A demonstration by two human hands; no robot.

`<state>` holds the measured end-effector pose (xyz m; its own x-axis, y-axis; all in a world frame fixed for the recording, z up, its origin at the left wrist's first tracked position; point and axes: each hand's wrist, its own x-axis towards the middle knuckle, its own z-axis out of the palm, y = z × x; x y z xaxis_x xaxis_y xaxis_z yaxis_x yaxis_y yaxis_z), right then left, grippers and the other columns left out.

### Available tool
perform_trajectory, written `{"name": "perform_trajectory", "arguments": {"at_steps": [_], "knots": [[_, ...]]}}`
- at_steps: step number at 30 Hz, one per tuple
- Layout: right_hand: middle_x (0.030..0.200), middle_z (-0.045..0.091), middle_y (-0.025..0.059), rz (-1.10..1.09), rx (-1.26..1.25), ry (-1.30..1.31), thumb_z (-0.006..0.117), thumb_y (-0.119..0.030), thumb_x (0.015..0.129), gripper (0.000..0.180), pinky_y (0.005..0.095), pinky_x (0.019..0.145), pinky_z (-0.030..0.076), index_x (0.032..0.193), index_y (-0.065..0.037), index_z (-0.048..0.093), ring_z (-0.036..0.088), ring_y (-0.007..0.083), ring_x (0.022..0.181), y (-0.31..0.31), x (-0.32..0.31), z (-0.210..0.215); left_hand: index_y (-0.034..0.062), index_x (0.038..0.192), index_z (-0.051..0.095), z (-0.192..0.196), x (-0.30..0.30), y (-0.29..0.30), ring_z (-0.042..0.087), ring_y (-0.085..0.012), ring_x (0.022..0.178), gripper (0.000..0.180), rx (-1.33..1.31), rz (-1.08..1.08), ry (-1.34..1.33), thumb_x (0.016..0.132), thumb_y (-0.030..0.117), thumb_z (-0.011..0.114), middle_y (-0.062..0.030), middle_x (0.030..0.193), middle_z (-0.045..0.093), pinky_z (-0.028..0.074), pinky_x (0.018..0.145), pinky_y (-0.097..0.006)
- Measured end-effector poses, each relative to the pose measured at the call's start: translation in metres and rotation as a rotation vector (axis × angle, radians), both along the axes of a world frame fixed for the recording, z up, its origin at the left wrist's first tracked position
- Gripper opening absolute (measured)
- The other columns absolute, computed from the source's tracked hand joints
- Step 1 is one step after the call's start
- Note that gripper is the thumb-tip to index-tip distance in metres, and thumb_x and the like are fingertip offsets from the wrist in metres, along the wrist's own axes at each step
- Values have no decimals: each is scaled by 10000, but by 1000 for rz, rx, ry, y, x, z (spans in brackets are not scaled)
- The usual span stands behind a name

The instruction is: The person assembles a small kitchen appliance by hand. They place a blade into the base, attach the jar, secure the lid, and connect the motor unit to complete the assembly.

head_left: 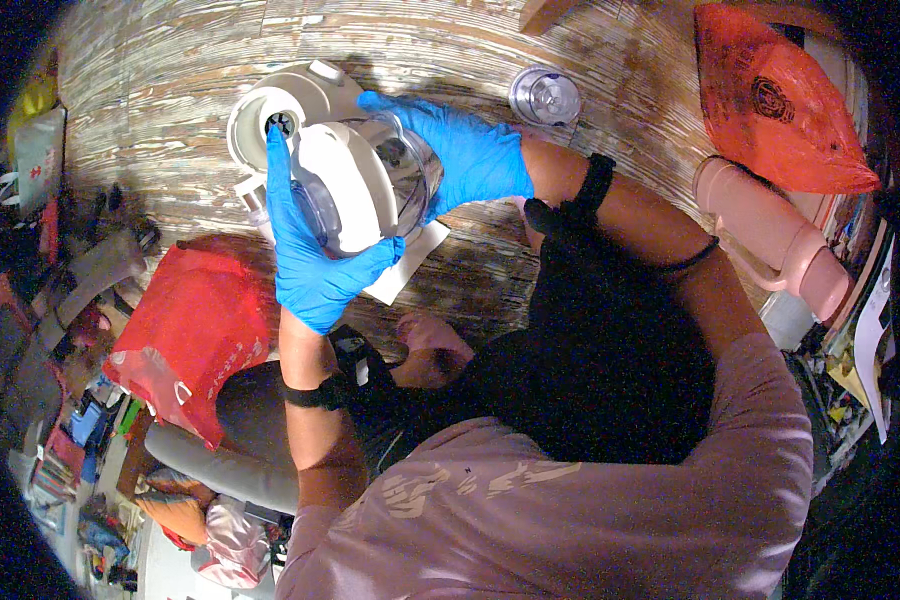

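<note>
Between my two gloved hands is a clear blender jar with a white round end [348, 185], tilted on its side. My left hand [315, 265], in a blue glove, cups its near left side, thumb and fingers spread wide around it. My right hand [470, 150], also gloved in blue, grips the clear far right side; its fingertips are partly hidden. Right behind the jar lies a white blender motor base [328, 92] with a dark toothed coupling in its round socket. My left fingertips reach up to that socket. Inside the jar, dark and shiny shapes are too unclear to name.
A clear round cup [545, 96] stands on the wood-patterned surface. A white card [410, 265] lies below the jar, beside a small clear-and-white piece [254, 200]. Red bags [195, 320] sit left and far right, where a pink jug [760, 230] lies too.
</note>
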<state>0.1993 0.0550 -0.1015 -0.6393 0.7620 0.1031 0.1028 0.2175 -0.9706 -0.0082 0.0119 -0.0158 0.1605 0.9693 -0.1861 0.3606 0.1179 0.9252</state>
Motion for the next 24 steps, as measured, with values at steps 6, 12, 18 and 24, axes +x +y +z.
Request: {"name": "perform_trajectory", "arguments": {"at_steps": [6, 12, 18, 24], "knots": [[1420, 413, 209, 33, -9, -25, 870, -282, 635, 1064, 418, 1088, 354, 1470, -42, 255, 439, 336, 1290, 1, -5, -13, 106, 1510, 203, -7, 19, -3, 263, -432, 1365, 1345, 193, -83, 577, 429, 459, 921, -259, 1527, 167, 261, 1114, -488], [1396, 444, 205, 59, -70, -25, 878, -318, 599, 1082, 421, 1079, 375, 1463, -57, 280, 473, 339, 1266, 2, 2, -20, 89, 1487, 264, -6, 27, 0, 263, -440, 1366, 1354, 253, -152, 625, 378, 529, 905, -272, 1528, 161, 265, 1119, -502], [1394, 448, 204, 43, 3, -36, 895, -371, 540, 1126, 421, 1079, 376, 1449, -60, 308, 470, 350, 1266, 5, 12, -14, 126, 1508, 221, 0, 15, 3, 290, -434, 1352, 1330, 207, -298, 497, 433, 501, 908, -271, 1524, 172, 279, 1110, -494], [1493, 371, 152, 26, -125, -85, 831, -201, 667, 963, 381, 1096, 343, 1460, -39, 308, 411, 262, 1343, 5, 36, 0, 27, 1493, 182, -5, -1, -10, 408, -238, 1299, 1171, -152, 49, -15, 589, 196, 906, -172, 1461, 346, 355, 1087, -375]]}}
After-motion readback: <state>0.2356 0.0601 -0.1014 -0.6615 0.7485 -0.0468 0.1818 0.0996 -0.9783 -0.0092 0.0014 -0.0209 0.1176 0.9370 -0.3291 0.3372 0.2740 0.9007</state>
